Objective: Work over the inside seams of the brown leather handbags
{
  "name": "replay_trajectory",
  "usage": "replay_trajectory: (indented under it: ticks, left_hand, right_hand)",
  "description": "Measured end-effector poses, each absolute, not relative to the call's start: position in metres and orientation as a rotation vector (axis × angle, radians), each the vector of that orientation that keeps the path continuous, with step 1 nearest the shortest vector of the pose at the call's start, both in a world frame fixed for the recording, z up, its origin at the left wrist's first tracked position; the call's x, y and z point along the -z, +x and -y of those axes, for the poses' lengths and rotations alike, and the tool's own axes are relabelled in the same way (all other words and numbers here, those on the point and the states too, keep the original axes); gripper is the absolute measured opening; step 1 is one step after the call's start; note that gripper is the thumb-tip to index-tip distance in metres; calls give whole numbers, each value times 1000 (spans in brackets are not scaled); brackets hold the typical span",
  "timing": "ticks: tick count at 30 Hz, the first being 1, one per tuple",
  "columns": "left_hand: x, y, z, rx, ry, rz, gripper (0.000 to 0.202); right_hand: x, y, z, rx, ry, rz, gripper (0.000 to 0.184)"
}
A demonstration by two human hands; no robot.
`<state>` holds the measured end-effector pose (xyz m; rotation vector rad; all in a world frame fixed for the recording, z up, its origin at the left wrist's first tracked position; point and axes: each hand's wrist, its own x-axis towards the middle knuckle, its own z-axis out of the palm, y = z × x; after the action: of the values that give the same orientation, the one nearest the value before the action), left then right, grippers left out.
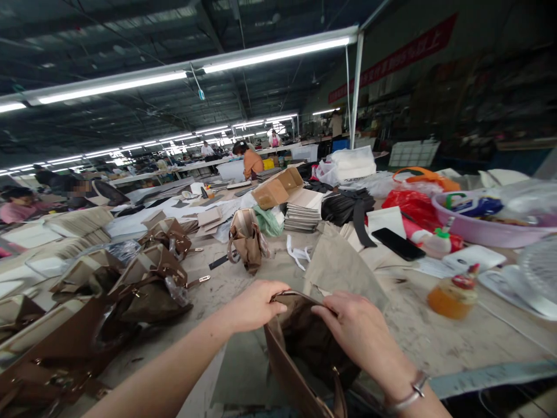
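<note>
Because its soft rim would likely sag, the left hand [257, 305] and right hand [359, 322], thumbs nearly closed against fingers, pinch the brown, leather-look, open-mouthed bag [304, 342] between and below them.

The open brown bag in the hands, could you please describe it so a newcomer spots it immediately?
Find the pale, stained worktable, then look to the view's bottom centre. There, the left hand and right hand grip the rim of an open brown bag, dark inside. Unlike the other brown handbags on the worktable, it is held.
</note>
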<state>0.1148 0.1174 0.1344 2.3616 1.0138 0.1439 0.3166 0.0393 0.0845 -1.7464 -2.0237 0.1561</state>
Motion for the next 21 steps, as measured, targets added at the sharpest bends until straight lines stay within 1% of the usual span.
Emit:
replay_trajectory:
  ticks: [4, 7, 10, 11, 12, 15, 16, 21]
  left_hand:
    - [-131, 113, -118, -177, 2339, -1054, 15]
    - [-128, 112, -117, -218, 2366, -1088, 14]
    - [-125, 111, -115, -260, 2360, -1099, 14]
    - [-124, 110, -115, -273, 2362, -1097, 14]
    - [-123, 110, -114, -283, 2369, -1093, 14]
    - [-120, 109, -114, -301, 2396, -1086, 15]
    - [-120, 109, -114, -303, 2401, -1085, 15]
    - [-119, 110, -113, -331, 2417, -1083, 15]
  right_hand:
    - [-87, 316, -38, -177, -1713, 2031, 28]
    - [-91, 315, -37, -239, -1631, 2030, 22]
    - [-97, 313, -41, -291, -1564, 2052, 42]
    - [-99, 312, -43, -298, -1553, 2063, 42]
    - [-101, 310, -46, -312, -1543, 2077, 37]
    - [-107, 303, -55, -363, -1538, 2136, 13]
    - [-108, 301, -58, -374, -1545, 2162, 8]
    - [-111, 295, -67, -283, -1585, 2269, 17]
